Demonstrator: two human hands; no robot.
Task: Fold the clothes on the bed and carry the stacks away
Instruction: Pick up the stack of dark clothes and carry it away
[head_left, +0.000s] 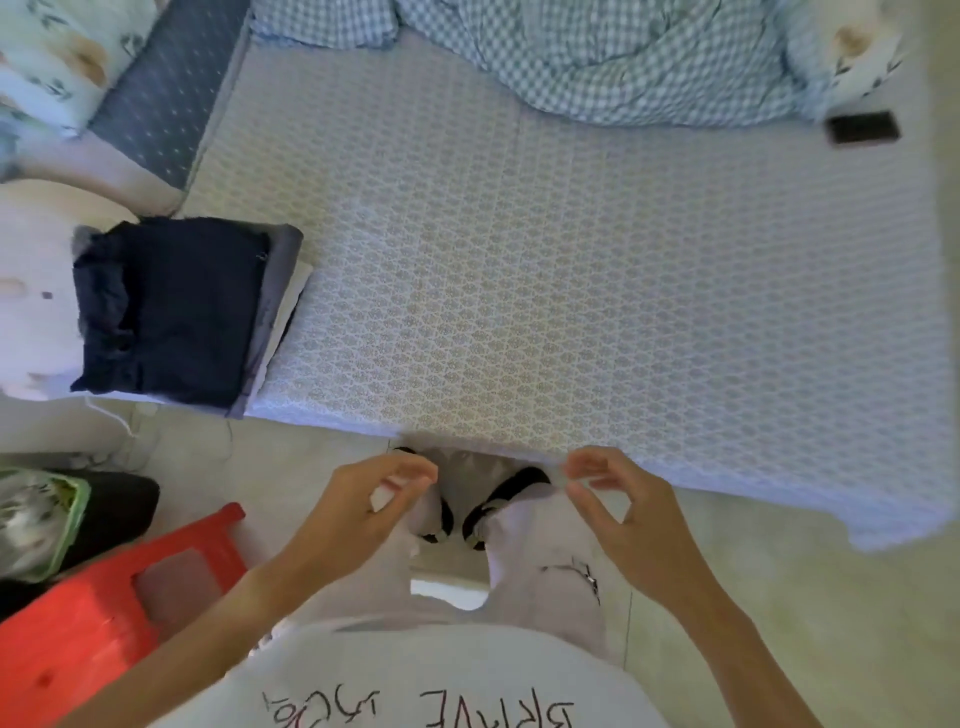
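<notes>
Both hands hover over the floor just short of the bed's near edge, neither holding anything. Left hand (374, 499): fingers loosely curled, thumb and fingertips close together, empty; forearm runs in from lower left. Right hand (618, 512): same loose curl, thumb and index forming a ring, nothing between them as far as shows; forearm comes in from lower right. Palms face roughly inward, wrists level.

Left to right: red plastic stool (104, 608) on the floor at lower left, beside the left forearm; a green-rimmed container (41, 519) behind it at the frame edge. Folded clothes stack (176, 312), dark navy on top with grey and white layers under it, sits on the bed's left near corner, its lower edge right at the mattress edge. Patterned bed sheet (571, 270) is bare across the middle and right, wide free room. Checked blue quilt (597, 57) bunched along the far side. Dark phone (863, 128) near the far right edge. Floor right of the person is bare tile.
</notes>
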